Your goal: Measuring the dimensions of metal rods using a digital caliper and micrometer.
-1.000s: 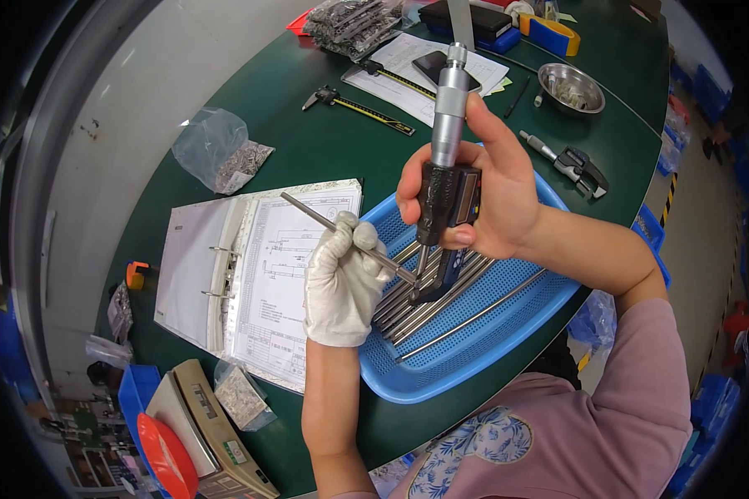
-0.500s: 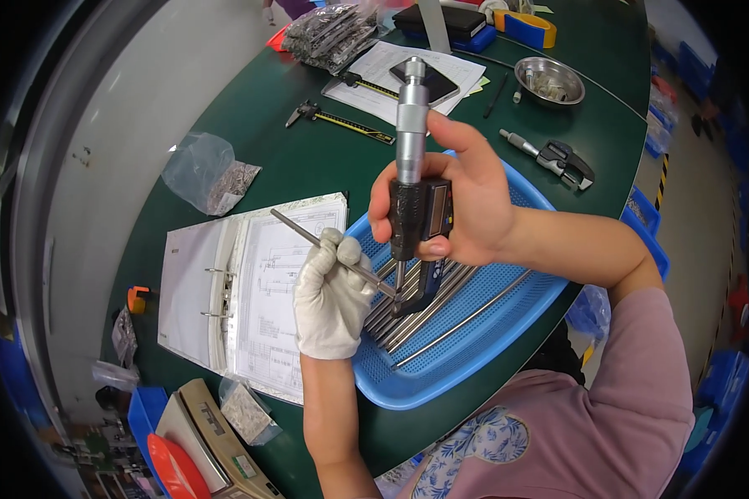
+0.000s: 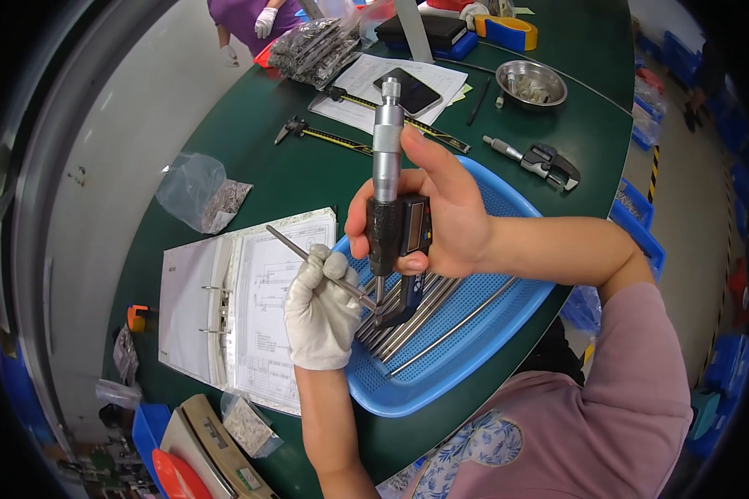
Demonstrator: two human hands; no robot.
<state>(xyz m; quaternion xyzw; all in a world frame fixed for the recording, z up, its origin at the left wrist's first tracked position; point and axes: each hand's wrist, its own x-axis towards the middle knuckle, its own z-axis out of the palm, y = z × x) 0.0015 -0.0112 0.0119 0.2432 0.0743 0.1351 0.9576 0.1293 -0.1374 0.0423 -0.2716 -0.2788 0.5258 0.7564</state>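
My left hand (image 3: 320, 312), in a white glove, pinches a thin grey metal rod (image 3: 287, 242) that slants down to the right. My bare right hand (image 3: 449, 208) grips a digital micrometer (image 3: 385, 220) upright, its silver thimble at the top and its dark frame at the bottom. The rod's lower end lies at the micrometer's jaws; whether both jaws touch it I cannot tell. Below both hands, a blue perforated basket (image 3: 466, 366) holds several metal rods (image 3: 420, 320). Beside my left hand lies an open ring binder (image 3: 198, 312) with technical drawings.
Farther back are calipers (image 3: 329, 139), a phone (image 3: 409, 91) on papers, a metal bowl (image 3: 531, 83) and a second micrometer (image 3: 541, 160). Bags of small parts (image 3: 212, 195) lie at left. A scale (image 3: 212, 445) stands at the lower left. Another person's gloved hand (image 3: 265, 22) shows at the top.
The view has shifted slightly, so the table appears a little lower and left. Both hands keep the rod at the micrometer's jaws. More of the other person shows at the top.
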